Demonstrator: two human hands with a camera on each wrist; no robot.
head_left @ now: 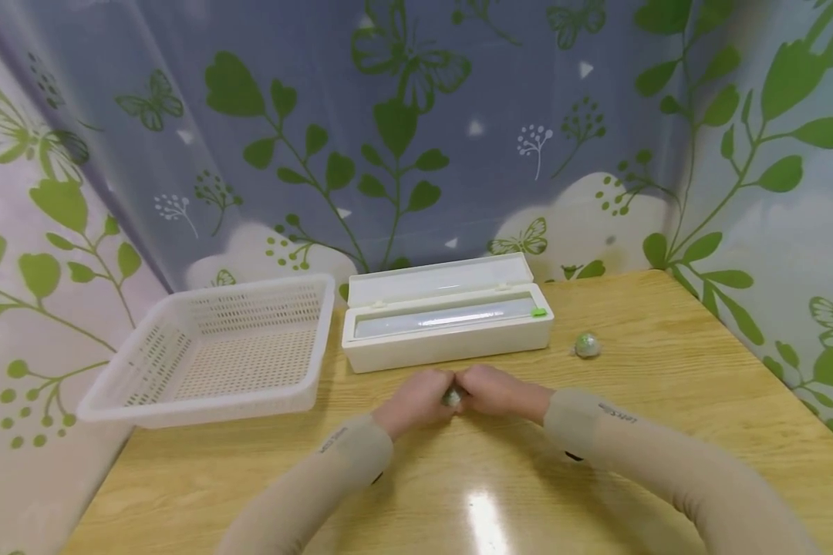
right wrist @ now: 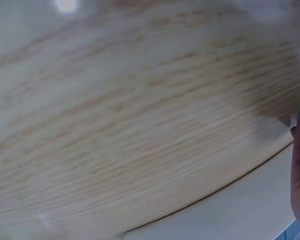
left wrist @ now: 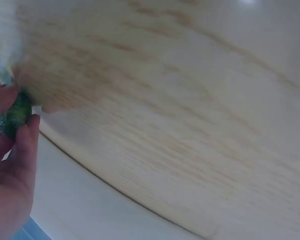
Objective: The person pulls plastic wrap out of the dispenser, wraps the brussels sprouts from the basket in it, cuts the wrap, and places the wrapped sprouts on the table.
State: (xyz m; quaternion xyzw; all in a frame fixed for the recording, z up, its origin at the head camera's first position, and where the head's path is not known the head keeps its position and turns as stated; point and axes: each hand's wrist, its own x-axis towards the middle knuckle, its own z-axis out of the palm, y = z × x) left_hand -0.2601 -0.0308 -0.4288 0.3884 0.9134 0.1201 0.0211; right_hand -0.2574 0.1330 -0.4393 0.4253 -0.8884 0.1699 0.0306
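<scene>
Both hands meet over the table, just in front of the white cling film dispenser. My left hand (head_left: 425, 397) pinches a small round green thing wrapped in clear film (left wrist: 16, 116), its fingers and thumb around it in the left wrist view. From the other side my right hand (head_left: 491, 390) grips the same wrapped thing, only a sliver of which shows at the edge of the right wrist view. Fingers hide most of it from the head view. The cling film dispenser (head_left: 451, 344) has its lid (head_left: 440, 281) raised and a green slide cutter (head_left: 539, 312) at its right end.
A second film-wrapped green ball (head_left: 586, 345) lies on the wooden table (head_left: 666, 347), right of the dispenser. On the left stands a white plastic basket (head_left: 312, 385) with nothing in it. A leaf-patterned curtain (head_left: 416, 154) hangs behind the table.
</scene>
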